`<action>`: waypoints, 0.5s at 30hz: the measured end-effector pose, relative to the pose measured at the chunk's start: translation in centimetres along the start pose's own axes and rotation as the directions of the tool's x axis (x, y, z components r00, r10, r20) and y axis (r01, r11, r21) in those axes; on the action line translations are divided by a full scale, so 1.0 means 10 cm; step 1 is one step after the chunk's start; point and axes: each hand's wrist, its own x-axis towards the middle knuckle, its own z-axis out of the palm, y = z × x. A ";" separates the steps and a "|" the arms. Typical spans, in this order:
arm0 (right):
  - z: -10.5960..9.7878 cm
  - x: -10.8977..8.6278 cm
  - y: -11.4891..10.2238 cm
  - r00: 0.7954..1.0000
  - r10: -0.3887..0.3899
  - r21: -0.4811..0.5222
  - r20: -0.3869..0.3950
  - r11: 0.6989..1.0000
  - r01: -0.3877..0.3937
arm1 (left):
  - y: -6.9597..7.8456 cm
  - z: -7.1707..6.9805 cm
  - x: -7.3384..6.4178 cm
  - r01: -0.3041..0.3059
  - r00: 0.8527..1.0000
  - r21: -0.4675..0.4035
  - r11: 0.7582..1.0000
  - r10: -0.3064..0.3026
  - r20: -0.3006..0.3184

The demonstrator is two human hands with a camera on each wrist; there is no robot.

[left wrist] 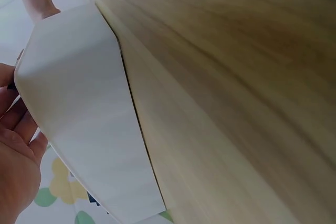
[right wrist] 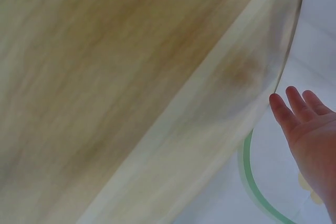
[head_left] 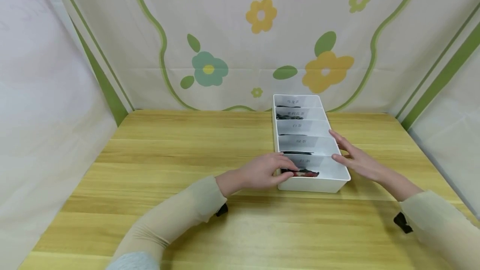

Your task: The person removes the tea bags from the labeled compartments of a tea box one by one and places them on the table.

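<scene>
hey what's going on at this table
Someone's left hand is in the nearest section of a white five-section box on a wooden table, its fingers at a red and dark packet; whether they pinch it is hard to tell. The right hand has its fingertips at the box's right rim. Dark items show in the other sections.
</scene>
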 end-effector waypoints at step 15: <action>0.01 0.00 0.02 1.000 0.012 -0.009 -0.002 1.000 -0.012 | 0.07 0.03 0.00 0.009 0.985 -0.023 1.000 -0.012 -0.173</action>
